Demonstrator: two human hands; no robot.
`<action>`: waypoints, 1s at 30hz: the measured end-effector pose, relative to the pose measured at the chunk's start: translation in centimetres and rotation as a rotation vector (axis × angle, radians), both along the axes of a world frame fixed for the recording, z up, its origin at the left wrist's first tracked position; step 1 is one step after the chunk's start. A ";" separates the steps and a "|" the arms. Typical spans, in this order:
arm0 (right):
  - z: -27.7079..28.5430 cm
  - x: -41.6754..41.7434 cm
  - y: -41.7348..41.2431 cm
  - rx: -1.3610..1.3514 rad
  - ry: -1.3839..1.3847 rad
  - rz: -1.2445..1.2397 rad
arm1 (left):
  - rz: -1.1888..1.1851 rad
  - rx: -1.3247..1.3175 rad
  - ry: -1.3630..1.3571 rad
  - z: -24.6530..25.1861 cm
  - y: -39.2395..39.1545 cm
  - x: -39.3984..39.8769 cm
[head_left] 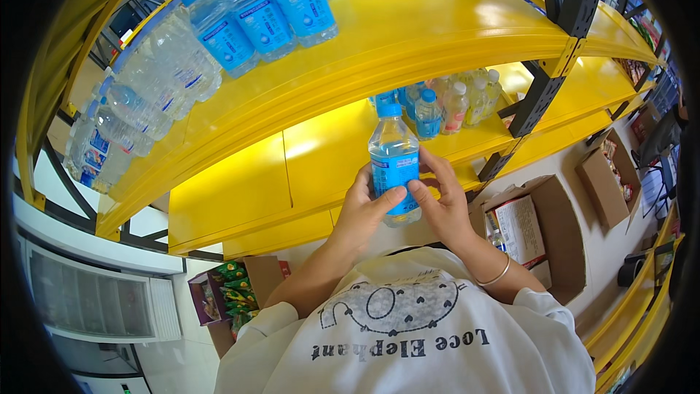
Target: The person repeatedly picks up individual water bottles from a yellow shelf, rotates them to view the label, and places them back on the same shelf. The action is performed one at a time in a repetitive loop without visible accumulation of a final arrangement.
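Observation:
Both of my hands hold one clear plastic bottle [395, 145] with a blue cap and a blue label, upright in front of my chest. My left hand [361, 208] wraps its left side, the thumb lying across the label. On the other side my right hand [445, 200] grips it, with its thumb pressed on the label near the left thumb. The fingers behind the bottle are partly hidden. Just beyond it, a small blue-capped bottle [427, 115] and a pink-labelled bottle [454, 109] stand on the lower yellow shelf [235, 180].
Several large blue-labelled bottles [262, 24] and clear bottles [175, 57] line the upper yellow shelf [415, 16]. A black upright post [538, 96] rises at the right. Open cardboard boxes [566, 235] sit on the floor at right; green snack packets [236, 287] fill a box at left.

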State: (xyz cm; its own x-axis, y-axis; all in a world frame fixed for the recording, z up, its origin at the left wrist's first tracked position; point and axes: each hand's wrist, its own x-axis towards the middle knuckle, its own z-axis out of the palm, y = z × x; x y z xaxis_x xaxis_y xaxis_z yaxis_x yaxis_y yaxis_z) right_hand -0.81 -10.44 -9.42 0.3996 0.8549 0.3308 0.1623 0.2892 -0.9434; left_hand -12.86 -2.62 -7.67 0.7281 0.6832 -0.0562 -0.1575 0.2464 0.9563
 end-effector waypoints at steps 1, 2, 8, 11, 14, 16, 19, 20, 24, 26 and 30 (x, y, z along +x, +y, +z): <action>0.2 0.0 -0.1 0.003 -0.045 -0.014 | -0.008 0.013 0.019 0.2 -0.1 0.1; -0.2 0.1 0.2 -0.017 -0.018 -0.007 | -0.016 0.026 0.039 0.2 -0.1 0.2; -1.2 1.3 1.6 -0.058 0.444 0.260 | -0.113 0.229 0.086 -1.5 -0.1 -0.3; -1.4 1.1 1.9 -0.062 0.486 0.208 | -0.101 0.185 0.054 -2.6 1.1 0.0; -1.4 1.0 2.5 -0.090 0.539 0.201 | 0.025 0.215 0.100 -2.7 1.1 0.7; -1.6 1.0 2.9 -0.087 0.519 0.235 | 0.060 0.247 0.166 -3.8 1.8 0.9; -3.1 1.0 3.9 -0.038 0.464 0.218 | 0.037 0.285 0.260 -5.6 3.3 1.2; -4.1 1.1 4.4 -0.015 0.442 0.201 | 0.017 0.297 0.291 -6.3 3.8 1.4; -9.9 3.3 7.4 -0.132 -0.278 -0.039 | 0.132 0.350 0.352 -10.8 6.4 2.4; -9.1 4.1 7.5 -0.354 -0.403 -0.051 | 0.226 0.443 0.371 -12.8 7.6 3.2; -11.0 5.6 10.2 -0.434 -0.325 -0.103 | 0.236 0.425 0.388 -14.6 9.9 6.2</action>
State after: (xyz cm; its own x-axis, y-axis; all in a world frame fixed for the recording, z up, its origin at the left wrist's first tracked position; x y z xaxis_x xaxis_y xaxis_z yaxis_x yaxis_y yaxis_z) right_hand 4.76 -0.28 -20.40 0.4243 0.9022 0.0767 0.4718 -0.1481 -0.8692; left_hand -6.71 7.33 -22.26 0.5356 0.8441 0.0253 0.2179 -0.1670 0.9616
